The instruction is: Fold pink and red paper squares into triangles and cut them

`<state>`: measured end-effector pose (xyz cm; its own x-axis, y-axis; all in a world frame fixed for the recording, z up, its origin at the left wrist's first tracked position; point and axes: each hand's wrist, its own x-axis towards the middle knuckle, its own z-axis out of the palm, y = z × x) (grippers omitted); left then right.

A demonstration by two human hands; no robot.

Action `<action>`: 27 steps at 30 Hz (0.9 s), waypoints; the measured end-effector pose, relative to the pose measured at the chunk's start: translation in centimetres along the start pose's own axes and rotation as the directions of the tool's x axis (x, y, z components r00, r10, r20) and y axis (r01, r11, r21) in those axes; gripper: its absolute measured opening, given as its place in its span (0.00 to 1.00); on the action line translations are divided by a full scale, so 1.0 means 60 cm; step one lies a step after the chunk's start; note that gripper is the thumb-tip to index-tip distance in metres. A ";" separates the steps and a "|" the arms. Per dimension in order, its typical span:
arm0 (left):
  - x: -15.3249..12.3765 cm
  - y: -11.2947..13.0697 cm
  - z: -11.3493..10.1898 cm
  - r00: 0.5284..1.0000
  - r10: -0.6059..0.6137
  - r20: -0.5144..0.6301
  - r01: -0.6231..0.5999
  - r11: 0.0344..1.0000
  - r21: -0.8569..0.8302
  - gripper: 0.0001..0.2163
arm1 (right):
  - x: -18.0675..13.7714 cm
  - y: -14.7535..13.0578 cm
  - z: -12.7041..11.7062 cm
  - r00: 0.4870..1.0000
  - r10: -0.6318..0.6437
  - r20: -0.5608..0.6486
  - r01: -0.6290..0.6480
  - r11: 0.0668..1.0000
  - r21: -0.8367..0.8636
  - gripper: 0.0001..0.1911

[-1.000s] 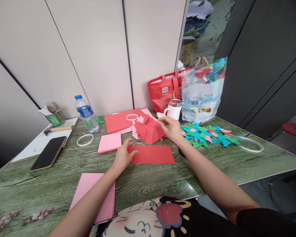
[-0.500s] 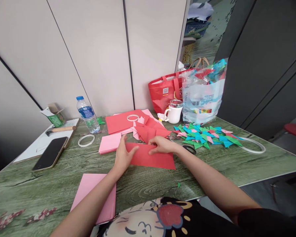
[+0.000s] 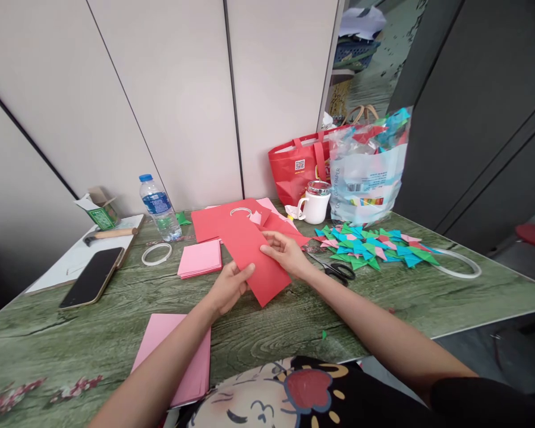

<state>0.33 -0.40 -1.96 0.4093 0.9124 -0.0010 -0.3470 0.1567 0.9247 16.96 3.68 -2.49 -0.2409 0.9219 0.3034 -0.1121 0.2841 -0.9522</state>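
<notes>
**While both hands grip it, the red sheet tilts just above the counter**

As we look in, the left hand [image 3: 227,288] pinches the near left edge of the red sheet [image 3: 255,261], thumb on top, fingers closed under the paper. The right hand [image 3: 285,252] clamps the far right edge the same way. The sheet sits at a slant, near corner dipping toward the green counter [image 3: 383,303], middle of the scene, in front of a heap of folded red paper [image 3: 280,229].

For a clean job here, I'd say light pinches at the very edges, paper kept taut and flat, corners matched before any crease is pressed. The scissors [image 3: 341,270] lie just right of the wrist, so the forearm wants to stay clear.

Now the containers. Far right, a clear plastic bag [image 3: 365,178] stands open with coloured paper pieces inside; a spill of green, blue and pink triangles [image 3: 374,246] lies before it. The red tote [image 3: 296,169] behind: contents unclear. White mug [image 3: 314,207], lidded, inside hidden. Far left, a water bottle [image 3: 159,208], partly full, and a small green carton [image 3: 98,213], flap up, interior unseen.
</notes>
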 end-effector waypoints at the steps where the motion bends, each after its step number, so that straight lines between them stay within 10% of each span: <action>1: 0.002 0.000 -0.001 0.998 0.018 -0.059 -0.021 0.998 -0.054 0.17 | -0.002 -0.005 0.002 1.000 -0.026 -0.011 0.026 0.999 -0.023 0.24; 10: 0.018 0.027 -0.024 0.933 0.177 -0.315 -0.271 0.920 -0.285 0.15 | -0.022 -0.020 0.003 0.898 -0.249 0.362 0.412 0.765 -0.495 0.23; 21: 0.006 0.024 -0.014 0.990 0.137 -0.021 -0.139 0.973 -0.182 0.17 | -0.012 0.006 0.018 0.938 -0.324 -0.127 0.212 0.821 -0.530 0.14; 27: 0.004 0.008 -0.004 0.963 0.211 -0.168 -0.207 0.978 0.038 0.17 | -0.022 -0.002 0.029 0.978 -0.174 -0.117 0.116 0.913 -0.391 0.14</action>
<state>0.06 -0.02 -1.64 0.1794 0.9751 0.1301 -0.3918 -0.0505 0.9187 15.60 1.95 -2.71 -0.1034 0.8828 0.4582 0.2465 0.4691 -0.8481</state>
